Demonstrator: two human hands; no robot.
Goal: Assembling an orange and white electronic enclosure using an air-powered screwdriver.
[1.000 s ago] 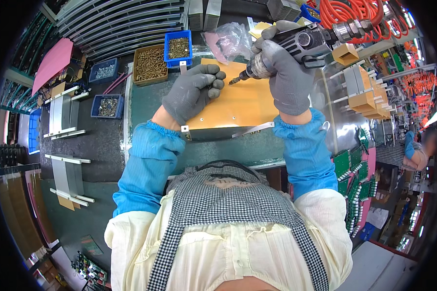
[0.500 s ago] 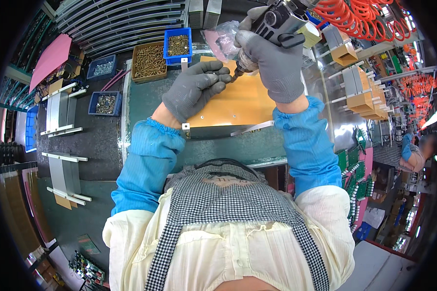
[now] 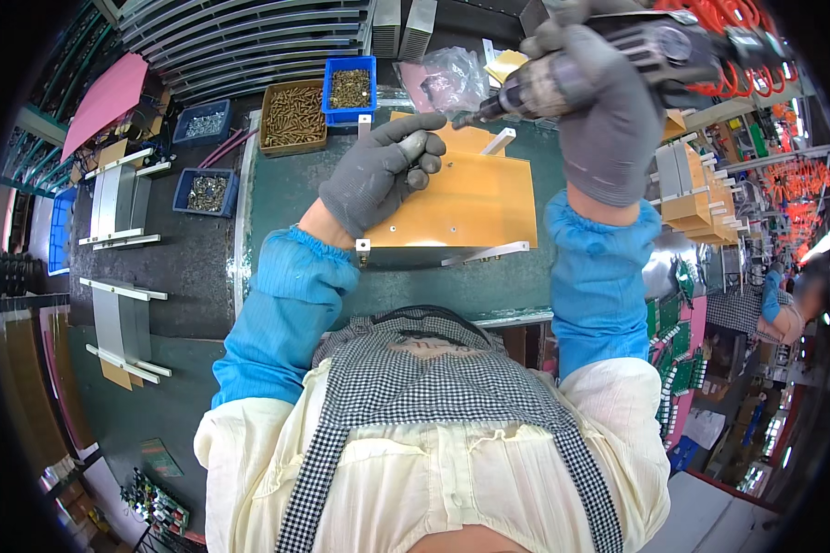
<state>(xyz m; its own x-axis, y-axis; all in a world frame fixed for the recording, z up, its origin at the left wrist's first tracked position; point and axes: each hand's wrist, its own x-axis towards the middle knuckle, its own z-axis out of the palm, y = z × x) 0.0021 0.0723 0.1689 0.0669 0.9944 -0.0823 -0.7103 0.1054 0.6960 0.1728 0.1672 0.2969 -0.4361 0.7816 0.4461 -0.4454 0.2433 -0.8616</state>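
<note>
While the right hand point(image 3: 610, 134) gripped the power driver point(image 3: 659, 48), the left hand point(image 3: 373, 180) curled loosely over the orange panel point(image 3: 475, 198) on the tabletop point(image 3: 406, 288), contents hidden. Two front fasteners point(image 3: 453, 229) looked seated; remainder unclear.

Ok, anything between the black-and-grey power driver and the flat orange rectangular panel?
Yes, partly: the grey-gloved left hand overlaps the left side of the panel, its fingertips close to the tip of the driver; contact is unclear. A short white bar also shows at the panel's far edge.
</note>
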